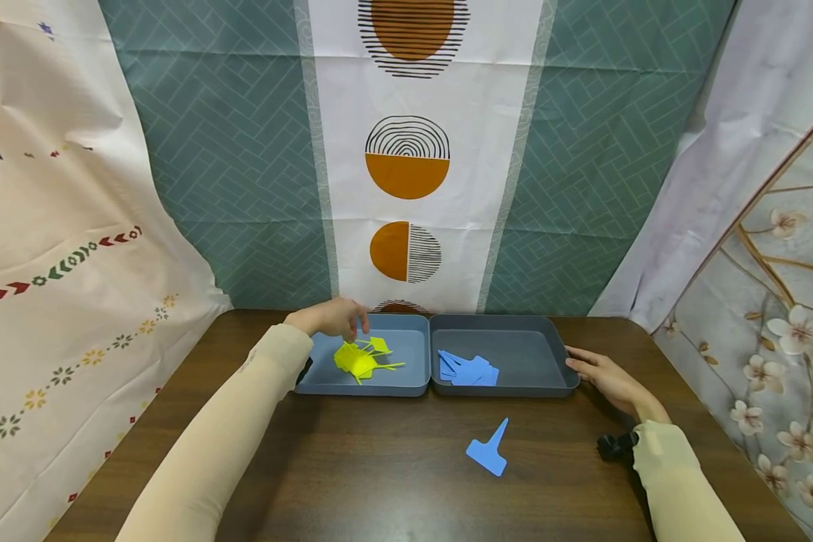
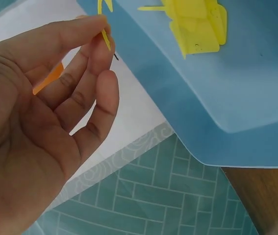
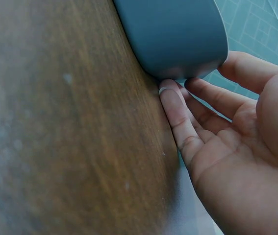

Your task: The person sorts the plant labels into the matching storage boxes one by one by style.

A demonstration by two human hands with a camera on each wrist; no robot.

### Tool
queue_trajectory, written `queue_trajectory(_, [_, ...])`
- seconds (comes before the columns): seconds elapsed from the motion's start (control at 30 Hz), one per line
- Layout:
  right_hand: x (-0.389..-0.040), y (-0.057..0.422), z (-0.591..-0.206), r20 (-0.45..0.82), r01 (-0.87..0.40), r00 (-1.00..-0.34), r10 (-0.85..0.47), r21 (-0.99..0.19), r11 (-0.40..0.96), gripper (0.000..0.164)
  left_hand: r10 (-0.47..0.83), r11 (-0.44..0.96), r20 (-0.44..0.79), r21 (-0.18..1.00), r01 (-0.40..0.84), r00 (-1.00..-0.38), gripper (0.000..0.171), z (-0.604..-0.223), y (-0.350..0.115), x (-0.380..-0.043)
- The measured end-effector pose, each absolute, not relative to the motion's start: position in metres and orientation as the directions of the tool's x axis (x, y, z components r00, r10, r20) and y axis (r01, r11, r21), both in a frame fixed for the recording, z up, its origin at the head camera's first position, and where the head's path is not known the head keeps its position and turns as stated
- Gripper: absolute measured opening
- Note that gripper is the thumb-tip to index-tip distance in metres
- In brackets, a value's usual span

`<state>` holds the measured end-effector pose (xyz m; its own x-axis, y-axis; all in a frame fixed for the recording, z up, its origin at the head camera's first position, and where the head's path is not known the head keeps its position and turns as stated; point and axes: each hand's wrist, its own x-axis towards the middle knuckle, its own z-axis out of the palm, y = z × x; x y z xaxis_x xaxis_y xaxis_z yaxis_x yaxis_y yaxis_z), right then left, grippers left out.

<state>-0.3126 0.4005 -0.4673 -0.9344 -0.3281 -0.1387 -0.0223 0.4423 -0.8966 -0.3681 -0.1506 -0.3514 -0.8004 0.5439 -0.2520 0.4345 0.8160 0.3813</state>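
Note:
My left hand (image 1: 335, 318) is over the light blue-grey tray (image 1: 416, 331). Between thumb and index finger it pinches a thin yellow plant label (image 2: 106, 40), partly cut off by the top of the left wrist view. A loose pile of yellow plant labels (image 1: 357, 363) lies in that tray below the hand. Beside the dark grey tray (image 1: 528, 354), my right hand (image 1: 606, 379) touches the outer right end with extended fingertips, the thumb up near the rim. Several blue plant labels (image 1: 470, 372) lie in the dark tray's left part.
One blue T-shaped plant label (image 1: 489, 449) lies on the brown wooden table (image 1: 379, 482) in front of the dark tray. Both trays stand side by side at the table's back edge, close to a patterned curtain (image 1: 244, 188). More cloth hangs at left and right.

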Motion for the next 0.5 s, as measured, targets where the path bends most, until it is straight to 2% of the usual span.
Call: queue_trajectory(0.5, [-0.3123,0.3993,-0.4671,-0.127,-0.034,-0.935,-0.332,-0.898,0.439,0.072,0.515,0.837,-0.274,0.365,0.408,-0.812,0.021,-0.3511,-0.1551,-0.3626])
